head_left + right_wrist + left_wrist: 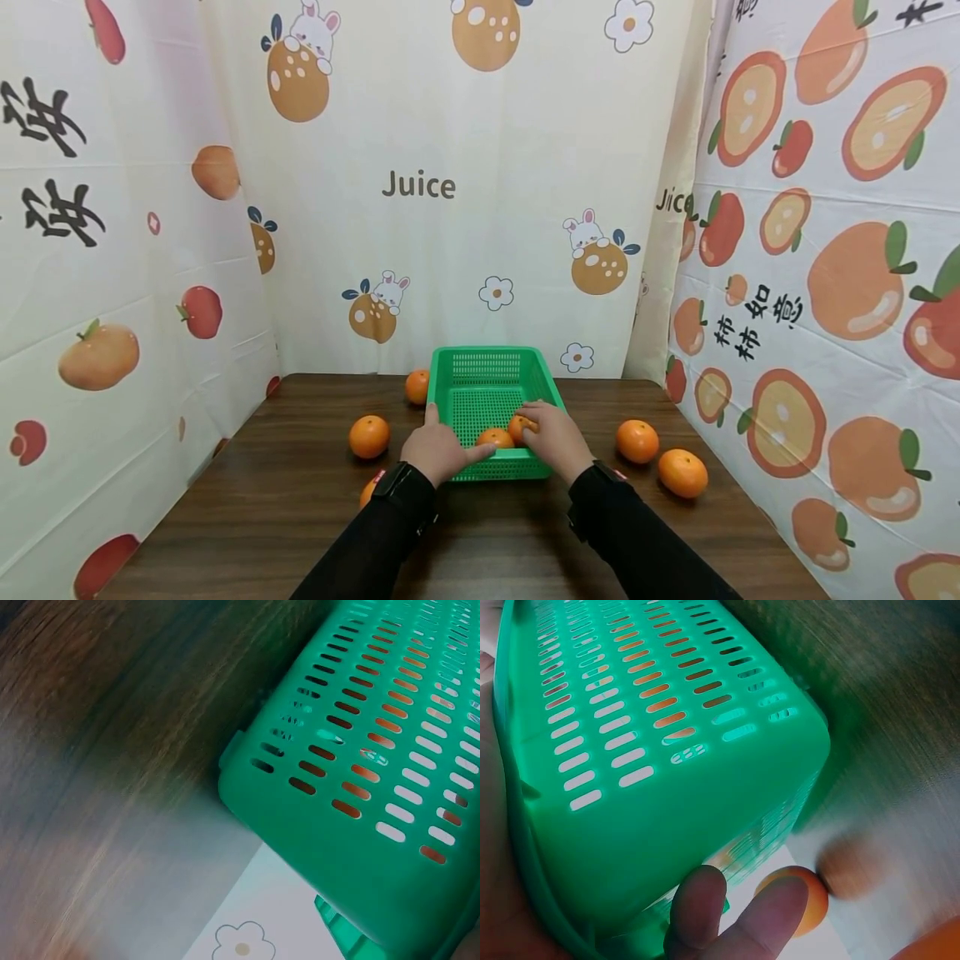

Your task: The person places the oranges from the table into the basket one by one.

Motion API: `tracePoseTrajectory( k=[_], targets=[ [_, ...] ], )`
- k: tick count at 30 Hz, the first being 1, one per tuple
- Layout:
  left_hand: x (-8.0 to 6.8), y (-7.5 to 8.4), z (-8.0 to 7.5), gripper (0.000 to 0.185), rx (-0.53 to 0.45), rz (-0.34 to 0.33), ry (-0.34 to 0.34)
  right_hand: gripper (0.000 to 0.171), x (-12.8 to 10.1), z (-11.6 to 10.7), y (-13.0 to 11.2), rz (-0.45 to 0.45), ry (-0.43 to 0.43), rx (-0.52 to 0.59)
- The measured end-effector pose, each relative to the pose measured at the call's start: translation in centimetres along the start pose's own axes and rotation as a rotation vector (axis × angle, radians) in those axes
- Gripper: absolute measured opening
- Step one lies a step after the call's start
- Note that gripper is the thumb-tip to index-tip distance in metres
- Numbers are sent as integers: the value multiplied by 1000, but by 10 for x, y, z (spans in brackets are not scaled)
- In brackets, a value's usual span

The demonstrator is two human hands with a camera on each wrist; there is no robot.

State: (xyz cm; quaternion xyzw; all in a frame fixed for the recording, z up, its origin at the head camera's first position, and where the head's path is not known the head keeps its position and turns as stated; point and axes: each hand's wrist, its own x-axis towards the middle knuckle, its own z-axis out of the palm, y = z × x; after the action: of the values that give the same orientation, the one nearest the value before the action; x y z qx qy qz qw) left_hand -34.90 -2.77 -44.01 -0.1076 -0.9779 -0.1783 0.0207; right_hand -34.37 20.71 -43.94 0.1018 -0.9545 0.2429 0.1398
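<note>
A green plastic basket [487,465] with slotted walls stands on the table, holding two mandarins near its front. At its near left corner my left hand [433,454] grips the rim, thumb along the front edge and index finger along the side. In the left wrist view, two fingertips [697,904] show beyond the basket's corner. My right hand [557,437] reaches over the near right corner, its fingers and thumb around the right mandarin [517,427]. Beside that one lies the other mandarin [495,437]. The right wrist view mostly shows the basket wall [315,825]; the grip is hidden there.
Outside the basket, one mandarin [417,387] lies by its far left side and another [369,437] farther left. A third [369,490] is partly hidden by my left wrist. Two mandarins [637,441] [682,473] lie to the right. Printed cloths [487,250] surround the wooden table [285,500].
</note>
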Motion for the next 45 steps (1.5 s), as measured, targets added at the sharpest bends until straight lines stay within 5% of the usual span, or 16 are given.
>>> tracePoseTrajectory(
  k=[14,32,45],
  targets=[
    [1,-1,0,83,2,7,2,38,-8,-3,21,-8,125,-63],
    [-9,3,-3,96,-62,-6,32,47,-22,-22,49,88,132,-54],
    [-9,4,-3,93,-52,-14,21,45,-33,-32,61,64,200,-74]
  ],
)
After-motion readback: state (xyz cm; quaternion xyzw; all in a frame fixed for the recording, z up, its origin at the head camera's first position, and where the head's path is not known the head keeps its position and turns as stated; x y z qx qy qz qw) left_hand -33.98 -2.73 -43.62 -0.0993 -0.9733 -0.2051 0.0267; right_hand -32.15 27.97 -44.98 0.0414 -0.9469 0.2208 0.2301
